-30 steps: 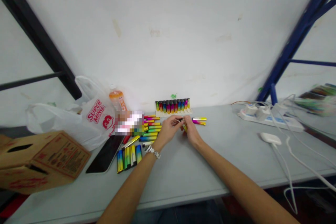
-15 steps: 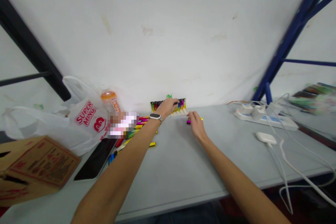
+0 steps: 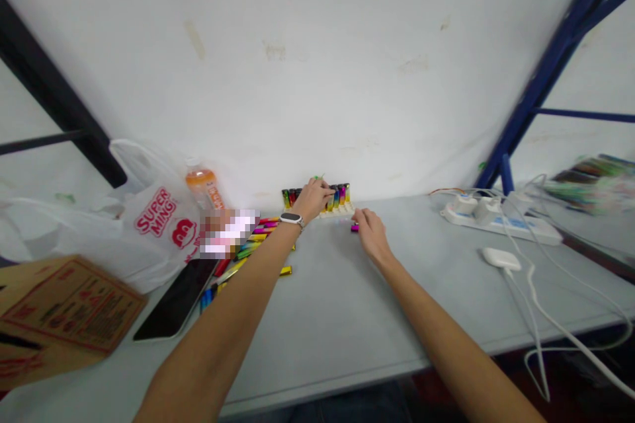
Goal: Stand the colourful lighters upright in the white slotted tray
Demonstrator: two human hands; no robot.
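Several shiny coloured lighters (image 3: 342, 195) stand upright in a row in a white holder (image 3: 344, 212) against the wall. My left hand (image 3: 312, 201), with a watch on its wrist, reaches over the middle of this row. Its fingers are closed at the lighter tops and hide part of the row. Close to the holder's right end, my right hand (image 3: 371, 232) is curled low over the table. A purple lighter (image 3: 354, 228) pokes out from under its fingers. More lighters (image 3: 258, 237) lie loose to the left, partly behind my left forearm.
On the left are a phone (image 3: 176, 301), a cardboard box (image 3: 74, 317), a white plastic bag (image 3: 133, 225) and an orange drink bottle (image 3: 201, 180). A lone yellow lighter (image 3: 286, 271) lies beside my left forearm. A power strip (image 3: 526, 229) and white charger (image 3: 501, 258) with cables occupy the right.
My left hand has shifted slightly along the row, its fingers now lower at the lighter tops. A yellow end seen right of my right hand is now hidden. The view has shifted slightly.
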